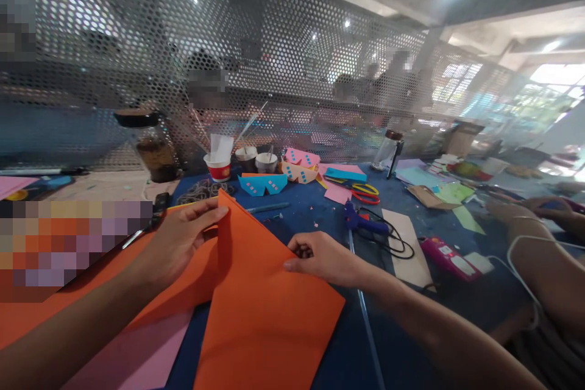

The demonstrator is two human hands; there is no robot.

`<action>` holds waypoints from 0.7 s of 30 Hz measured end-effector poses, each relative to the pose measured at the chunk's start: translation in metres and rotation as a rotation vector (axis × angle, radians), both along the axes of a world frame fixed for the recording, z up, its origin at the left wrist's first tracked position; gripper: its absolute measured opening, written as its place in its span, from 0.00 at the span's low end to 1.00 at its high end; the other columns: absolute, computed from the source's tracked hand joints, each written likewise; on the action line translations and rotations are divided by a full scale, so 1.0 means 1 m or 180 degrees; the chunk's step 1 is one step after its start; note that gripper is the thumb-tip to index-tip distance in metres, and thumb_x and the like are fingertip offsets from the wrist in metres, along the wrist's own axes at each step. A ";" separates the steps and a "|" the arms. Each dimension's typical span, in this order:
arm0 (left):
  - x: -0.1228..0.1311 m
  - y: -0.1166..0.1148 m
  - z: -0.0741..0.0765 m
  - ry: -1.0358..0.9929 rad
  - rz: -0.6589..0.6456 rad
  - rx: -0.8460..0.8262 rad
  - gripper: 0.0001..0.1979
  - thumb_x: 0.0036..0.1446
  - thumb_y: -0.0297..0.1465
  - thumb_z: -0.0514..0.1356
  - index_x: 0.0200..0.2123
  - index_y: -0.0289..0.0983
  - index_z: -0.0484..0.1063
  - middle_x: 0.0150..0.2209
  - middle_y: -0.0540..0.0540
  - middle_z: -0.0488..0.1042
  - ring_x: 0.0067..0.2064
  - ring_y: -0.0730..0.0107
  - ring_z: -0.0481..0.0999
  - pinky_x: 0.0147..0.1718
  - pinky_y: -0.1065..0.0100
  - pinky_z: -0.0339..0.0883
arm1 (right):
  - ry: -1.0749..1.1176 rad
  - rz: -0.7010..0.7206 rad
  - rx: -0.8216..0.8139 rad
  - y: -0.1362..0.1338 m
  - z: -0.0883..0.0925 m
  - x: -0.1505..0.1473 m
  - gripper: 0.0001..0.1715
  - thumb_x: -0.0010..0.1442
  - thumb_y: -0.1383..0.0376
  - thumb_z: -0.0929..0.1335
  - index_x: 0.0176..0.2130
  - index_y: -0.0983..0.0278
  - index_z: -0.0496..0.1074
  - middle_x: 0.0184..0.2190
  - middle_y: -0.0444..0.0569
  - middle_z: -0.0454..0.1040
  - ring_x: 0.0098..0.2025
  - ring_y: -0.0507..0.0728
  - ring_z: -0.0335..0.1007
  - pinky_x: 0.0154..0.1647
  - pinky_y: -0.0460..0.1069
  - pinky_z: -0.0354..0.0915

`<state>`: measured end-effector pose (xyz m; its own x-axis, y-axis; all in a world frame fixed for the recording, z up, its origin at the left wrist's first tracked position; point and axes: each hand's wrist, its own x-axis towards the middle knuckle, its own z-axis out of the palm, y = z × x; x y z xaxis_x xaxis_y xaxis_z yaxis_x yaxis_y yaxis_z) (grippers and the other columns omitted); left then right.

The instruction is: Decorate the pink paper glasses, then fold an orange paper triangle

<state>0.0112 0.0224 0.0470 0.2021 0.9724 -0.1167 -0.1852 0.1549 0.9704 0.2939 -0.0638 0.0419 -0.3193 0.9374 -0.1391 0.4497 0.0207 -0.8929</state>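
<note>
An orange sheet of paper (269, 317) is raised off the blue table, folded over along its upper right edge. My left hand (185, 237) pinches its top corner between thumb and fingers. Farther down the slanting fold, my right hand (322, 259) grips the same edge with thumb and curled fingers. Beneath and to the left lie more orange paper (173, 292) and a pink sheet (137, 353). A box cutter (158, 210) rests just beyond my left hand.
Paper masks, one blue (262, 184), stand at the back near paper cups (217, 166). Red and yellow scissors (365, 192), a blue glue gun (365, 219) and a magenta device (450, 258) lie to the right. A co-worker's arm (539, 274) reaches in there. A perforated metal screen (283, 61) rises behind.
</note>
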 end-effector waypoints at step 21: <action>-0.004 0.004 -0.004 -0.0274 0.0191 -0.0022 0.23 0.47 0.43 0.81 0.43 0.37 0.86 0.41 0.42 0.89 0.41 0.58 0.85 0.43 0.61 0.76 | -0.0307 -0.0036 0.0042 0.011 -0.017 0.008 0.08 0.64 0.60 0.74 0.38 0.63 0.80 0.30 0.42 0.75 0.32 0.52 0.67 0.33 0.47 0.58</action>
<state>0.0069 0.0261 0.0429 0.1530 0.9823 -0.1081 -0.2770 0.1476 0.9494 0.3019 -0.0526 0.0248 -0.2944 0.9429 -0.1561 0.5338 0.0267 -0.8452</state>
